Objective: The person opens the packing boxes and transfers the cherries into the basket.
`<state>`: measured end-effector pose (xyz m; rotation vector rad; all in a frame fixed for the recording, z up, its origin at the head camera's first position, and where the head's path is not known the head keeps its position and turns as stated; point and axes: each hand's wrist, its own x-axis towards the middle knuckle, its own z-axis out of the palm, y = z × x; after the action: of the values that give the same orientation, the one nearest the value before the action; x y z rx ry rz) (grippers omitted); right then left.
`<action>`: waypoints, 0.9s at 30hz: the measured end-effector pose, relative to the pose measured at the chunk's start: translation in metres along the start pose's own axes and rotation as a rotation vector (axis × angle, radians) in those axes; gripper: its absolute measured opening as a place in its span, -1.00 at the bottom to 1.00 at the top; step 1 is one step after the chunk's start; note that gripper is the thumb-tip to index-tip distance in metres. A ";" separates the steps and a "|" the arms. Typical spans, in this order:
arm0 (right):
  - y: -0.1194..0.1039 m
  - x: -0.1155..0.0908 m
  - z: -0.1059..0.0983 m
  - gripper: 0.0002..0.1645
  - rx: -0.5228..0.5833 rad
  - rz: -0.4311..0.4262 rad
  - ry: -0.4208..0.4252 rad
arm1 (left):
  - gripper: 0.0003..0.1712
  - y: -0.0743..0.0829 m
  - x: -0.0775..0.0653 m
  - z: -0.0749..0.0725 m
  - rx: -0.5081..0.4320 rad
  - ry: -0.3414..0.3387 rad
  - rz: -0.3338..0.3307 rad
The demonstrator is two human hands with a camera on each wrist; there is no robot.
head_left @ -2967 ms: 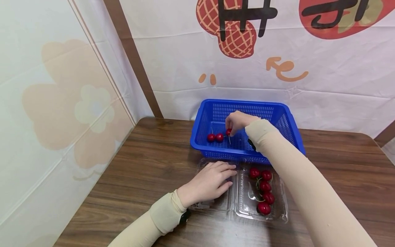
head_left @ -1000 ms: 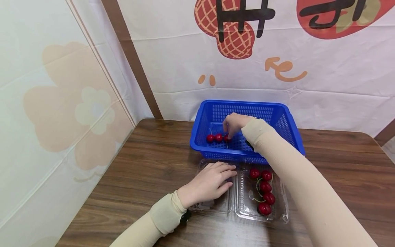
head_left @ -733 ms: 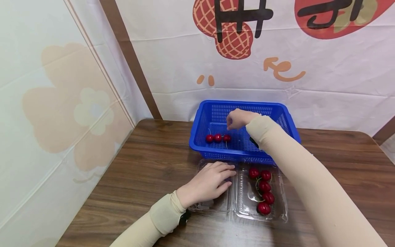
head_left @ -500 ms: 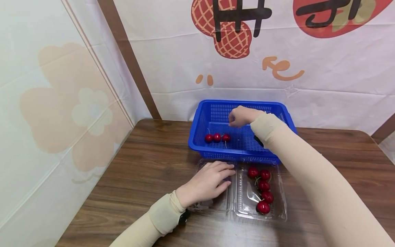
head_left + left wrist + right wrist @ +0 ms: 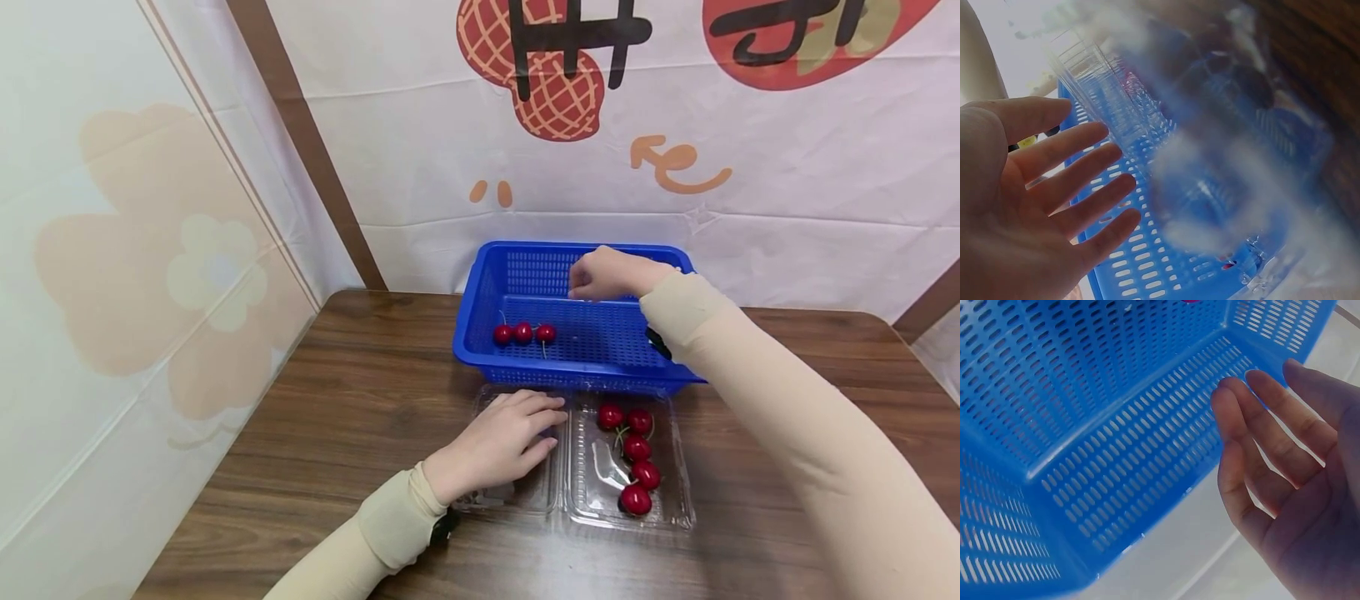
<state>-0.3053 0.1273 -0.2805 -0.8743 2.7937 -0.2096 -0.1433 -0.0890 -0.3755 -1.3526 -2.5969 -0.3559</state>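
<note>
My right hand (image 5: 611, 273) is above the back of the blue basket (image 5: 467, 333), fingers relaxed and holding nothing. In the right wrist view the same hand (image 5: 1285, 456) shows bare fingers over the mesh. Three red cherries with stems lie in a row at the basket's left: one at the outer end (image 5: 502, 334), a middle one (image 5: 522, 332) and one on the right (image 5: 546, 333). My left hand (image 5: 498, 437) rests on the left half of a clear plastic clamshell (image 5: 581, 500), fingers spread. Several cherries (image 5: 637, 448) form a rough line in its right half.
A wooden table (image 5: 360, 375) carries the basket and the clamshell, which sits just in front of the basket. Behind stands a white printed cloth (image 5: 420, 167); another cloth with a pale flower (image 5: 150, 267) hangs at the left.
My right hand has let go of a cherry beside the other two in the basket, then moved up and to the right. My left hand has stayed on the clamshell.
</note>
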 end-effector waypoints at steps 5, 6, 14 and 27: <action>0.005 -0.014 -0.004 -0.77 0.009 -0.037 0.065 | -0.60 0.000 0.001 -0.001 0.001 0.003 0.004; 0.006 -0.016 -0.005 -0.77 0.007 -0.040 0.078 | -0.60 0.000 0.001 -0.001 0.000 0.003 0.005; 0.014 -0.035 -0.010 -0.80 -0.008 -0.072 0.150 | -0.60 -0.001 0.001 0.000 -0.003 0.004 0.006; 0.009 -0.063 -0.011 -0.84 -0.019 -0.104 0.197 | -0.60 -0.001 0.001 0.001 -0.009 -0.005 0.003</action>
<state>-0.2624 0.1711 -0.2618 -1.0580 2.9363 -0.3013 -0.1447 -0.0884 -0.3758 -1.3623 -2.6001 -0.3649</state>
